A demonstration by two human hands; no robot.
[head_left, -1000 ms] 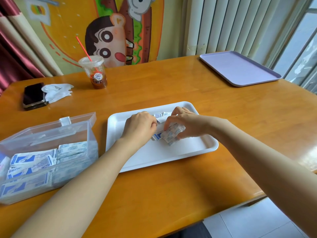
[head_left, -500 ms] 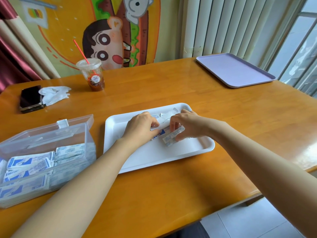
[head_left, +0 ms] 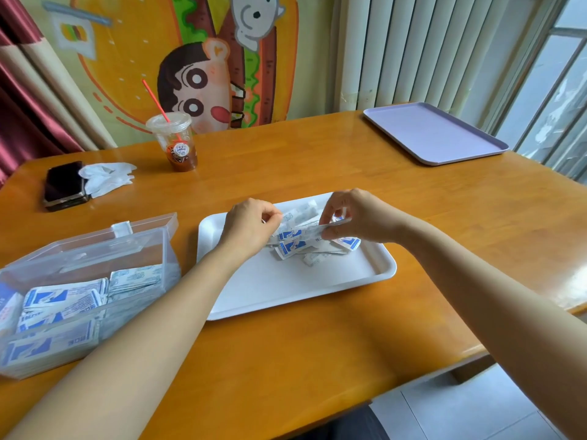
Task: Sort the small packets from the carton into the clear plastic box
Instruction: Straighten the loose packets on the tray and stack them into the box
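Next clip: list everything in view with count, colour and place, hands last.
table: one, orange-brown wood, under everything
white tray: one, white, table centre
packets: small pile, white and blue, on white tray; count unclear
box: one, clear, open, near left
boxed packets: stacks, white and blue, inside box
lilac tray: one, far right
cup: one, clear, brown drink, red straw, far side
phone: one, black, far left
glove: one, white, crumpled, beside phone
mural: one, cartoon, back wall
blinds: white, back right
curtain: red, left
left hand: at the pile; grip unclear
right hand: pinches held packets above the pile
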